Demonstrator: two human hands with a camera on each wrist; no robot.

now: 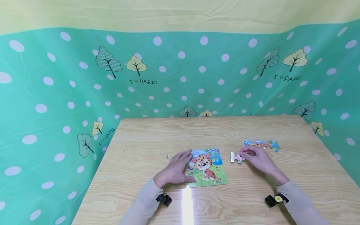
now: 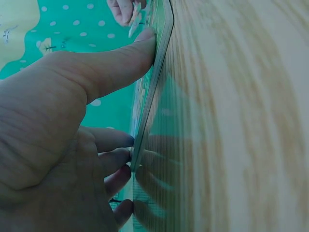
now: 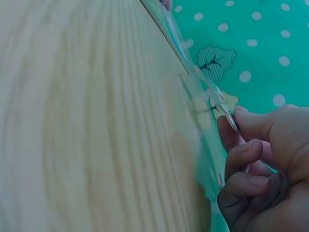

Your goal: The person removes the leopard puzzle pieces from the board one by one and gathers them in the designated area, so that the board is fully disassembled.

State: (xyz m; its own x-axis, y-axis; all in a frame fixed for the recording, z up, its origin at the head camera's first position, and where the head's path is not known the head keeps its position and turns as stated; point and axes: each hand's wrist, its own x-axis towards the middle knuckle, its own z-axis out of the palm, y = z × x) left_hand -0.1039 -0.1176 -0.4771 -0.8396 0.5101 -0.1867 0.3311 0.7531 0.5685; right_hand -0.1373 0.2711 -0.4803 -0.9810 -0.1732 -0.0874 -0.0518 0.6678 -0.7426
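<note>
A square jigsaw puzzle board (image 1: 209, 170) with a spotted leopard cub picture lies on the table. My left hand (image 1: 175, 168) rests on its left side, fingers spread, with the thumb near the lower left corner. In the left wrist view, the thumb and fingertips touch the board's edge (image 2: 155, 72). To the right of the board, my right hand (image 1: 260, 159) pinches a jigsaw piece (image 1: 234, 157) between thumb and forefinger. The right wrist view shows this piece (image 3: 216, 96) almost edge-on, tilted above the table. The other right fingers are curled.
More jigsaw pieces (image 1: 260, 145) lie behind my right hand, partly hidden by it. Small dark specks (image 1: 167, 156) mark the wooden table (image 1: 146, 134). A green dotted cloth (image 1: 191, 78) hangs around the table's back and sides.
</note>
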